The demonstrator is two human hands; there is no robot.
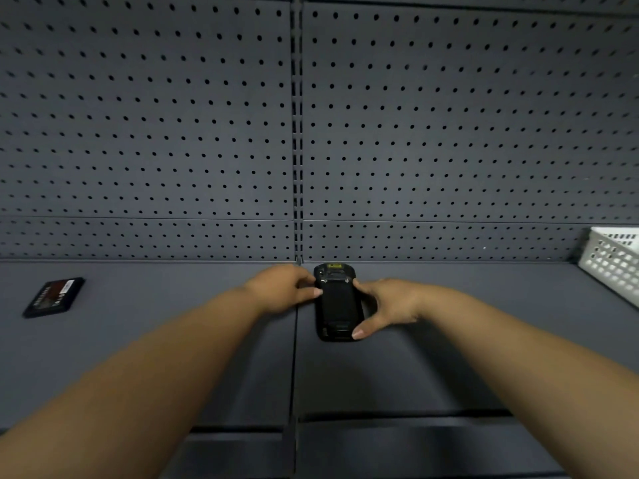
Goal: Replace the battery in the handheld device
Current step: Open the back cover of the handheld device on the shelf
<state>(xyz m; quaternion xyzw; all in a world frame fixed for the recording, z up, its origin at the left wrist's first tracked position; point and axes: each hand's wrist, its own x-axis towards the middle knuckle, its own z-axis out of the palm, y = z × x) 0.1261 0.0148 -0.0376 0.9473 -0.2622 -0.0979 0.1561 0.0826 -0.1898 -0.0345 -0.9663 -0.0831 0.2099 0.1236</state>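
The black handheld device [337, 302] is held back-up between both hands. Its left side is pinched by the left hand [283, 288], its right side by the right hand [385, 305]. A flat black battery [53, 297] is seen far left on the shelf [173, 288]. What the white basket [613, 262] holds cannot be told.

- No text, brand or number can be read anywhere in the view.
- A small yellow label is seen at the top end of the back of the device [337, 300]; its print is too small and blurred to be made out.
- A red and white label with lines of print is carried on the flat black battery [53, 297] lying at the left of the shelf [173, 357]; none of its words or figures can be told.
- No marking is seen on the white basket [613, 262] or on the pegboard [449, 133].
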